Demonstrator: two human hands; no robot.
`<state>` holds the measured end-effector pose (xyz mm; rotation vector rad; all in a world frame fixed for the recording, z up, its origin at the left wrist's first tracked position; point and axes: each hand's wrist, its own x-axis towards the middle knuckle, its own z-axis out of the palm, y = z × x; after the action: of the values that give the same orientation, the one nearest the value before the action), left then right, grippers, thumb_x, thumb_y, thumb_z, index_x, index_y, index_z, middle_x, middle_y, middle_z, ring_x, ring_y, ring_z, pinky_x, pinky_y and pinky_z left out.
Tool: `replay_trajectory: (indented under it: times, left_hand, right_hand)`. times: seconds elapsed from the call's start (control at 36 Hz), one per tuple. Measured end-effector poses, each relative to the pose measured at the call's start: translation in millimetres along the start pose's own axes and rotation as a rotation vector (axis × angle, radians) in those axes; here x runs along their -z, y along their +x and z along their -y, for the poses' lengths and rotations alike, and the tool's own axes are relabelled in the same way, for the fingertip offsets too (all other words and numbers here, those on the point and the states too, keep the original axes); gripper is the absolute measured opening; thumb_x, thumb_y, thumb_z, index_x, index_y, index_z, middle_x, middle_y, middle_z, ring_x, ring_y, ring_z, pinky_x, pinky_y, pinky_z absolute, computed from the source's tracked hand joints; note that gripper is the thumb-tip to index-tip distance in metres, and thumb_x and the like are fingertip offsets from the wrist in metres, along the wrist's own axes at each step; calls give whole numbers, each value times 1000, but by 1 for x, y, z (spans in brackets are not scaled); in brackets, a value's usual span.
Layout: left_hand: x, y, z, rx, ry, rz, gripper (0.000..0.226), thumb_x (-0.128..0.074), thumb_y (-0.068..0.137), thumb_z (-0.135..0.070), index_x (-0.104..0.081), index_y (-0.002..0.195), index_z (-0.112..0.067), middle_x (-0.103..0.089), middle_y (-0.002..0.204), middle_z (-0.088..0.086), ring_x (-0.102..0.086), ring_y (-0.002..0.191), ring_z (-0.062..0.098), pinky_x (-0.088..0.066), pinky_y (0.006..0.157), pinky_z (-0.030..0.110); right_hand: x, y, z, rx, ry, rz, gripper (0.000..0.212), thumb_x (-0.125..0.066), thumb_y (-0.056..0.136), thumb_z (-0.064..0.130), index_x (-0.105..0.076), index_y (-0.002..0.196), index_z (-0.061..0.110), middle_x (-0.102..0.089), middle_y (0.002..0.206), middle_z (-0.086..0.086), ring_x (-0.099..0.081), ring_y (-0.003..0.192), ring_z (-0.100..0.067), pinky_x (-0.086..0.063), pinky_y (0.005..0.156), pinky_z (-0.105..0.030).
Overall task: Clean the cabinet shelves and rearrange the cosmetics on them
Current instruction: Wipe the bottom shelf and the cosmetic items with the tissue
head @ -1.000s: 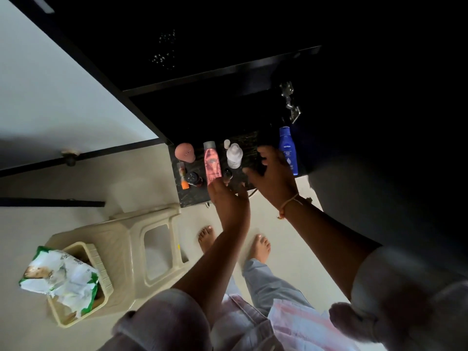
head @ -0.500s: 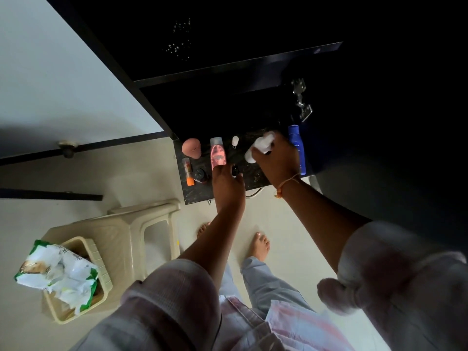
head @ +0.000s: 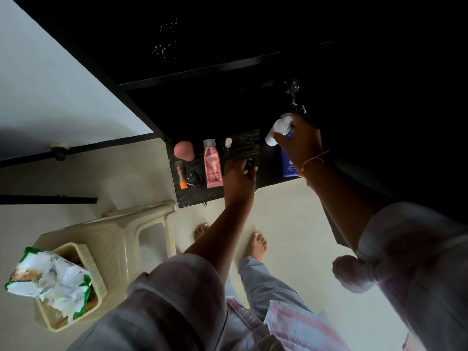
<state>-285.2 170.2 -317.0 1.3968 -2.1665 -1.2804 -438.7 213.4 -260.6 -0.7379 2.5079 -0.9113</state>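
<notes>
A dark marbled cabinet shelf [head: 250, 145] carries the cosmetics. My right hand [head: 300, 145] grips a small white bottle [head: 278, 130], lifted and tilted above the shelf's right part, in front of a blue lotion bottle [head: 288, 165]. My left hand [head: 239, 178] pinches a small dark item [head: 249, 164] at the shelf's middle. A pink tube [head: 212, 167] stands just left of that hand. Further left are a pink sponge [head: 184, 153], an orange-capped stick [head: 181, 177] and a small dark jar [head: 193, 178]. A tiny white bottle [head: 228, 142] stands behind.
A cream plastic stool [head: 126, 236] stands left of my feet, with a cream basket [head: 73, 295] holding a crumpled white and green packet [head: 48, 277]. The cabinet interior above the shelf is dark; a metal hinge [head: 293, 97] hangs at its right. A white door panel [head: 50, 84] lies left.
My right hand picked up the white bottle from the shelf's middle and carried it up and to the right. My left hand left the pink tube and now pinches the small dark item.
</notes>
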Motion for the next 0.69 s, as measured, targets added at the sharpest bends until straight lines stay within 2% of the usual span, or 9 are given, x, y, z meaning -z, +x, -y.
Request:
replay_trajectory:
  times: [0.14, 0.25, 0.42, 0.5, 0.56, 0.64, 0.69]
  left_hand:
    - [-28, 8, -17, -25, -2, 58, 25, -66, 89, -22, -68, 111, -10, -65, 110, 11, -67, 89, 20, -47, 75, 20]
    - [-47, 14, -25, -70, 42, 76, 22, -66, 88, -20, -69, 107, -10, -65, 108, 14, -65, 95, 27, -53, 83, 38]
    - [-59, 18, -24, -97, 66, 89, 20, -65, 87, -14, -69, 106, -7, -63, 110, 13, -65, 95, 28, -54, 84, 39]
    - [-61, 19, -26, -91, 56, 97, 21, -64, 88, -14, -69, 107, -8, -62, 111, 13, -65, 97, 27, -54, 85, 40]
    - [-62, 18, -29, -84, 50, 103, 22, -63, 88, -12, -68, 109, -8, -62, 110, 14, -65, 98, 27, -54, 85, 40]
    - [-62, 15, -31, -66, 33, 98, 30, -65, 83, -9, -65, 114, -9, -59, 112, 14, -64, 98, 29, -54, 85, 41]
    - [-59, 11, -34, -52, -11, 86, 37, -65, 81, -6, -62, 118, -9, -58, 112, 13, -62, 97, 28, -54, 87, 40]
  right_hand:
    - [4, 11, -5, 0, -14, 58, 51, -75, 74, 29, -59, 122, 20, -68, 114, -3, -63, 105, -21, -53, 92, -42]
    - [5, 12, -9, 6, -26, 73, 53, -77, 76, 26, -57, 124, 14, -65, 119, -9, -62, 110, -26, -51, 94, -43]
    - [0, 8, -14, -30, -24, 49, 55, -78, 77, 27, -55, 126, 14, -66, 116, -7, -63, 105, -23, -54, 89, -40]
    - [-1, 4, -17, -26, -42, 11, 54, -77, 78, 26, -56, 126, 15, -67, 113, -5, -64, 102, -20, -52, 84, -30]
    - [-1, 0, -17, -16, -72, -22, 48, -73, 82, 20, -56, 127, 15, -66, 114, -6, -64, 102, -20, -48, 80, -23]
    - [-2, -9, -14, 1, -109, -78, 38, -60, 88, 8, -55, 125, 10, -65, 113, -10, -63, 104, -25, -47, 80, -25]
    - [-3, -17, -12, -28, -135, -119, 30, -53, 89, 5, -57, 119, 9, -64, 107, -10, -63, 98, -26, -42, 74, -24]
